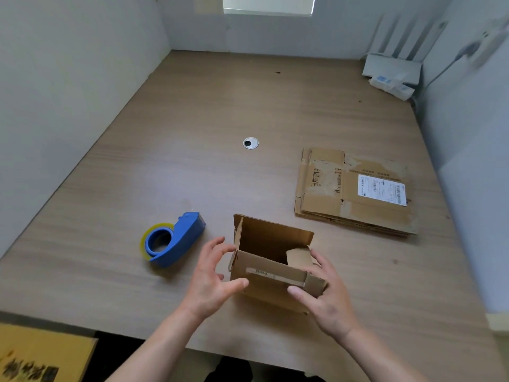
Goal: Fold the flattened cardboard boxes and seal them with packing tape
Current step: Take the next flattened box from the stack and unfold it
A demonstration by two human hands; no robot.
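From the head view, the box point(264, 282) stands opened up near the front edge of the desk point(192, 133), about midway along it, its mouth upward and its top flaps not yet closed. The left hand point(212, 274) is spread at the box's left side. Its fingers are apart and loose, its thumb lies against the front wall, and it clamps nothing. The right hand point(327, 296) cups the right front corner, thumb on the front wall and fingers resting on a small flap point(298, 257) that leans inward. The fingers look relaxed rather than pinched, though I can't see the far side of that corner.

The box looks light and thin-walled. It would be stiff along its creases but easy to crush or skew if squeezed mid-panel. I'd hold it by the corners and fold lines, and press the flaps down flat with open fingers.

The tape dispenser point(176, 241) lies just left of the box, within reach of the left hand. A stack point(352, 191) of flattened boxes waits toward the right edge, well apart. It is worn, with torn paper and an old label.
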